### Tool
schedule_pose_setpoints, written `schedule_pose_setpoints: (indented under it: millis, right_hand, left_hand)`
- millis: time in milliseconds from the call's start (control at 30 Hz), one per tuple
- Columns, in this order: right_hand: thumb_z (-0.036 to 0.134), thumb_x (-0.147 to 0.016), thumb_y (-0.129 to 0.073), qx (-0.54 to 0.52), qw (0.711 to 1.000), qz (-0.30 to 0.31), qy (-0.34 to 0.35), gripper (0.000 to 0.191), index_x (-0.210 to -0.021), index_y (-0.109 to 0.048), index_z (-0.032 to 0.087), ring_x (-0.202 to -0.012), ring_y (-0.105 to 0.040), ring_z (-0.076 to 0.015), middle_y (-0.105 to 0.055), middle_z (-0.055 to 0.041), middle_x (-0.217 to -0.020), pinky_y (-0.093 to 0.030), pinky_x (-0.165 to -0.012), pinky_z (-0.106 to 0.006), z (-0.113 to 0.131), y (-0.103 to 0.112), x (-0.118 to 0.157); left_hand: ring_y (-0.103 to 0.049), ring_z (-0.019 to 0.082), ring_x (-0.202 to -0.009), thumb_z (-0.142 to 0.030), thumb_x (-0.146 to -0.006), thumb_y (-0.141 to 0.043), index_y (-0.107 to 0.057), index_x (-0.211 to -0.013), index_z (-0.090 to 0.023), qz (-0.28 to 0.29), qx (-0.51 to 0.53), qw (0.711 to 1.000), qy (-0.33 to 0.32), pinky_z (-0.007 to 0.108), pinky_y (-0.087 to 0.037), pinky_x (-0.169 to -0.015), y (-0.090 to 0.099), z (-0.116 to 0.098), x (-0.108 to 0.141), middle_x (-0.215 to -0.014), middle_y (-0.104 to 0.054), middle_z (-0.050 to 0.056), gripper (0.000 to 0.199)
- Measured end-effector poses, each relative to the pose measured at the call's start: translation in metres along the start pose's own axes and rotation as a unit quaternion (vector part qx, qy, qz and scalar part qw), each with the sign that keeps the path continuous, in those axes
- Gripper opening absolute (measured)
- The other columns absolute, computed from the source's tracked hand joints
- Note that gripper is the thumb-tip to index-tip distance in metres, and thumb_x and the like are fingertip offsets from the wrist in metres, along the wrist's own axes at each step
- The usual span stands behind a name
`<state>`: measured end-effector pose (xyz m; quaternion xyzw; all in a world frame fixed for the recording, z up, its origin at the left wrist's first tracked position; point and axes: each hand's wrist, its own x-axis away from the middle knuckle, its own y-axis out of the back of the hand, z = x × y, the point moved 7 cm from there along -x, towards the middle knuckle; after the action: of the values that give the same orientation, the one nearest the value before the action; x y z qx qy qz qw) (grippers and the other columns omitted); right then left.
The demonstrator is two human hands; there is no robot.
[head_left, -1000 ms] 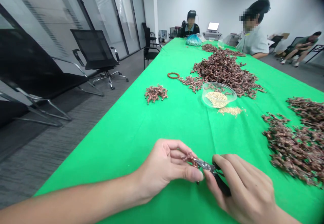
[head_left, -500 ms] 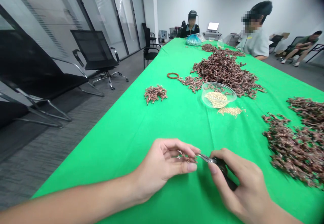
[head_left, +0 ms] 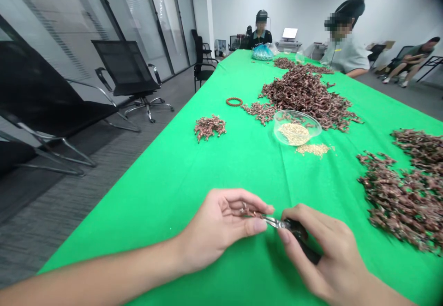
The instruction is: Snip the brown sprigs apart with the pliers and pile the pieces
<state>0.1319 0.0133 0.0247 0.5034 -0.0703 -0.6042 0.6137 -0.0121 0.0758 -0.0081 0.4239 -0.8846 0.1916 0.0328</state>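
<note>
My left hand is closed around a small copper-coloured branched piece, which lies between its thumb and fingers. From the right, my right hand grips small pliers with dark handles and slim metal jaws. The jaw tips reach in between my left thumb and forefinger, at the end of the branched piece. Whether the jaws are closed on it cannot be made out. Beyond my left hand, a small heap of similar branched pieces lies on the green-covered table.
A clear plastic bowl holds pale small bits, with more bits spilled beside it. Large heaps of copper-brown pieces lie behind it and at the right. A brown beaded ring and co-workers are farther off.
The pliers have moved slightly left, their jaws now further in between my left fingers at the branched piece. My left hand has barely moved; the view has shifted a little.
</note>
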Motion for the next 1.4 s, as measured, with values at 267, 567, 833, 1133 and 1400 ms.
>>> schedule_pose_setpoints:
  millis: [267,567,833,1133,1400]
  right_hand:
    - [0.017,-0.089,-0.058,-0.016,1.0,0.018,0.017,0.013,-0.102,-0.056,0.016,-0.06,-0.053,-0.0109,-0.059,-0.001,-0.073,-0.042,-0.054,-0.024,0.0,0.002,-0.001]
    - [0.018,-0.089,-0.059,-0.027,0.998,0.059,0.024,0.01,-0.098,-0.054,0.017,-0.061,-0.053,-0.0129,-0.058,-0.0019,-0.073,-0.041,-0.054,-0.026,-0.002,-0.005,0.002]
    - [0.018,-0.091,-0.057,-0.027,0.997,0.073,0.029,0.006,-0.094,-0.052,0.019,-0.057,-0.051,-0.0118,-0.056,0.0,-0.07,-0.037,-0.052,-0.026,-0.001,-0.006,0.002]
    - [0.02,-0.09,-0.056,0.031,0.998,0.049,0.02,0.006,-0.096,-0.057,0.017,-0.051,-0.047,-0.0113,-0.053,0.0018,-0.065,-0.033,-0.049,-0.026,0.001,-0.006,0.002]
    - [0.023,-0.092,-0.054,0.057,0.998,0.037,-0.019,0.012,-0.082,-0.056,0.019,-0.046,-0.047,-0.0102,-0.052,0.002,-0.06,-0.033,-0.046,-0.025,0.005,-0.007,0.004]
  left_hand:
    - [-0.073,0.018,-0.099,-0.019,-0.072,-0.085,-0.069,-0.103,-0.016,0.025,-0.02,0.999,0.037,0.025,-0.055,-0.089,-0.005,0.003,0.004,-0.111,-0.077,0.007,0.035]
    - [-0.073,0.018,-0.101,-0.02,-0.074,-0.083,-0.069,-0.103,-0.017,0.044,-0.037,0.997,0.048,0.023,-0.054,-0.087,-0.009,0.002,0.008,-0.111,-0.077,0.006,0.032]
    - [-0.072,0.017,-0.102,-0.021,-0.074,-0.083,-0.067,-0.105,-0.017,0.048,-0.053,0.997,0.042,0.024,-0.054,-0.088,-0.009,0.0,0.008,-0.113,-0.076,0.007,0.035]
    - [-0.075,0.023,-0.093,-0.023,-0.067,-0.087,-0.07,-0.089,-0.012,-0.021,-0.055,0.997,0.045,0.029,-0.057,-0.083,-0.002,0.006,0.003,-0.1,-0.079,0.011,0.03]
    - [-0.076,0.021,-0.089,-0.032,-0.08,-0.077,-0.075,-0.087,-0.019,-0.079,-0.295,0.947,-0.095,0.03,-0.057,-0.085,0.003,-0.013,0.013,-0.101,-0.08,0.004,0.015]
